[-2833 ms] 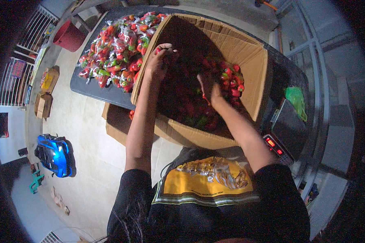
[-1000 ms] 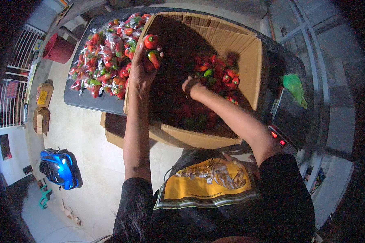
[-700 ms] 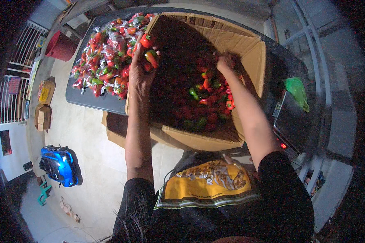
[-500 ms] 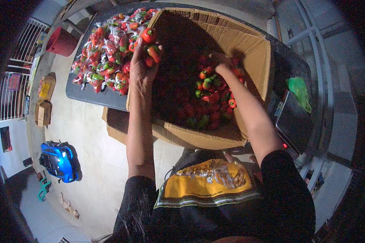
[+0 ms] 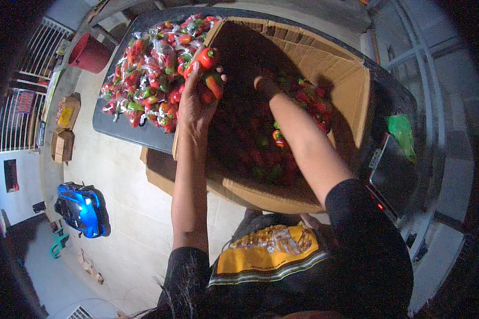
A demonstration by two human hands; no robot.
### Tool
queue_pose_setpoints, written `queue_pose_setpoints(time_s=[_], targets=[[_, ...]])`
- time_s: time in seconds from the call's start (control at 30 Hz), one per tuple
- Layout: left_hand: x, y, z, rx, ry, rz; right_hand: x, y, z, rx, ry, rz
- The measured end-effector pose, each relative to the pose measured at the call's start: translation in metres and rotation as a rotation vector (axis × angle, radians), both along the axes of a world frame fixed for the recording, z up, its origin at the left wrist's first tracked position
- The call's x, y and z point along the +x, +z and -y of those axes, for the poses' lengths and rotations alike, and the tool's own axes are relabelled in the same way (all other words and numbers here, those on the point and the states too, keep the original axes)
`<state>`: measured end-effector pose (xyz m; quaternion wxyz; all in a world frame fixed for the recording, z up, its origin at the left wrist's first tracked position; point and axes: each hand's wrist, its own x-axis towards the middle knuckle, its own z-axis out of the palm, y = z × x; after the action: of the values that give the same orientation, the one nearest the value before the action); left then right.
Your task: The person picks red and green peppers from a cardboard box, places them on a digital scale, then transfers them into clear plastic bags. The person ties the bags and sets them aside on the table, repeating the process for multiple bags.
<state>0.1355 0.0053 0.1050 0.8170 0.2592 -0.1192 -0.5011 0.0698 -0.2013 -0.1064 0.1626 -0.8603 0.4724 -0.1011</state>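
Observation:
Several red and orange peppers (image 5: 208, 57) rest in my left hand (image 5: 197, 109), which is raised over the left wall of a large cardboard box (image 5: 351, 85). Its fingers curl around them. Inside the box, my right hand (image 5: 266, 87) hangs over loose red and green peppers (image 5: 316, 109). Deep shadow hides its fingers, so what they hold does not show. Left of the box, a heap of peppers in clear plastic bags (image 5: 154, 69) covers part of a dark table (image 5: 122, 133).
A green plastic bag (image 5: 402, 135) lies at the table's right side, near a dark, flat object with a red light (image 5: 380, 206). On the floor to the left are a red bucket (image 5: 90, 53), a small brown carton (image 5: 63, 146) and a blue toy car (image 5: 81, 210).
My right hand has moved left across the box, from the lit peppers into the shadow. The left hand still holds its peppers. The whole view has shifted slightly.

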Motion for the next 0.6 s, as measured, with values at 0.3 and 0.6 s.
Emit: queue_pose_setpoints(time_s=[0.3,0.6], targets=[[0.001,-0.001,-0.006,0.023,-0.008,0.053,-0.022,-0.017,-0.041,-0.061,0.061,-0.075],[0.001,-0.006,0.013,0.026,-0.055,0.000,-0.057,0.038,-0.033,0.210,0.219,0.134]])
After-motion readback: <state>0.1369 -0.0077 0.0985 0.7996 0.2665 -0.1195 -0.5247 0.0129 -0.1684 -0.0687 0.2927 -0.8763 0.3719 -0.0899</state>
